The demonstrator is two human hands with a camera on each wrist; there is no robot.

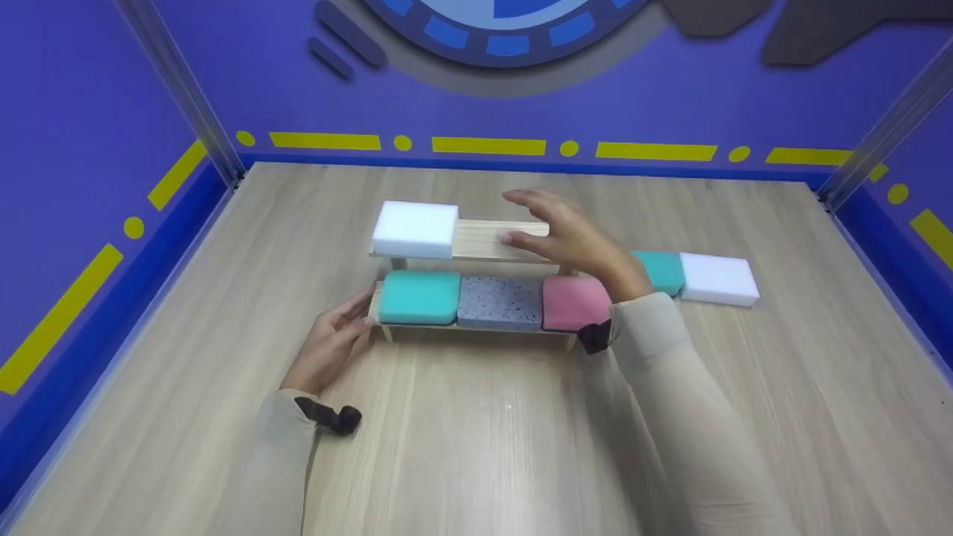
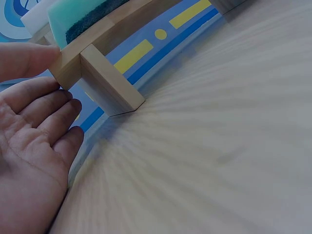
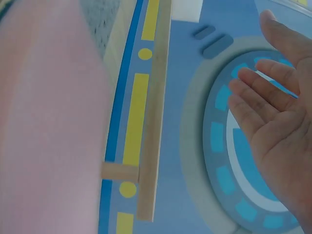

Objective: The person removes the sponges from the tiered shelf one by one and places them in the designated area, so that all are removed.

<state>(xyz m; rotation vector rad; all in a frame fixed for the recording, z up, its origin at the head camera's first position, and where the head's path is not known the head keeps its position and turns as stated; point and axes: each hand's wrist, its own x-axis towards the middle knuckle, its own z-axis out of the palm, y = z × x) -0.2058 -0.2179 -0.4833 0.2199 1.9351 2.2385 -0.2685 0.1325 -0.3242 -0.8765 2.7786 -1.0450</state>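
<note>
Left grip [image 1: 333, 342] pinches left end of front wooden shelf [image 2: 109, 25]; teal sponge [image 1: 421, 296], speckled grey sponge [image 1: 500, 301], pink sponge [image 1: 573, 301] in a row on it. Right grip [image 1: 569, 231] wide, above rear wooden shelf [image 1: 484, 240], right of white foam block [image 1: 415, 225].

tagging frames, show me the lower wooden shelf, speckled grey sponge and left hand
Lower wooden shelf [image 2: 116, 28], left wrist view, front edge
Speckled grey sponge [image 1: 499, 299], head view, top face
Left hand [image 1: 324, 348], head view, mid-hand

We see a pale wood-grain tabletop [image 1: 461, 447] with soft glare near its front, enclosed by blue-purple walls [image 1: 514, 115] — yellow dashes and dots [image 1: 488, 147] running along them, a round blue emblem [image 1: 508, 37] behind — and grey metal corner posts [image 1: 181, 82].
</note>
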